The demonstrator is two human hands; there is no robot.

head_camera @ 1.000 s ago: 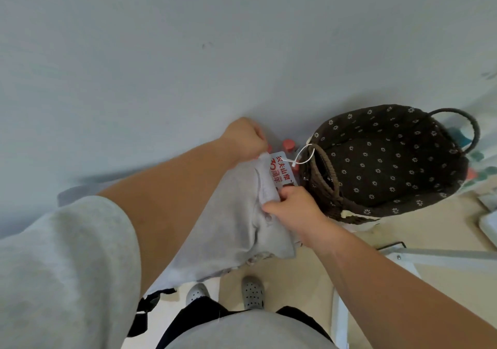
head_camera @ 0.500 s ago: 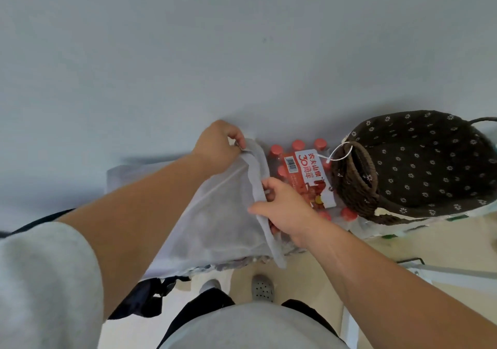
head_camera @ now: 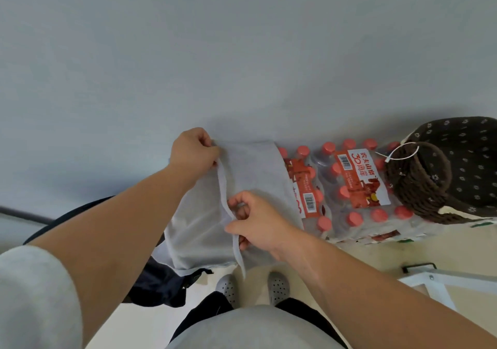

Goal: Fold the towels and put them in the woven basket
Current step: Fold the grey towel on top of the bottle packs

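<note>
**Both hands grip towel; basket off to right**

Head cam: L hand (head_camera: pixel 192 151) pinches the far corner of a pale grey towel (head_camera: pixel 255 166), fingers curled tight. R hand (head_camera: pixel 258 219) pinches the same edge nearer the body. Towel hangs betw. both hands, in front of the wall, just left of shrink-wrapped red-cap bottles (head_camera: pixel 355 187). Woven basket (head_camera: pixel 457 168), w/ dotted lining, sits far right, touching the bottles.

A single wide-angle camera is looking steeply down from the person's head, taking in the grey perforated shoes (head_camera: pixel 228 287) at the bottom. It is facing a plain pale grey wall (head_camera: pixel 242 53), catching the dark-brown woven basket (head_camera: pixel 419 187) at the right edge.
</note>
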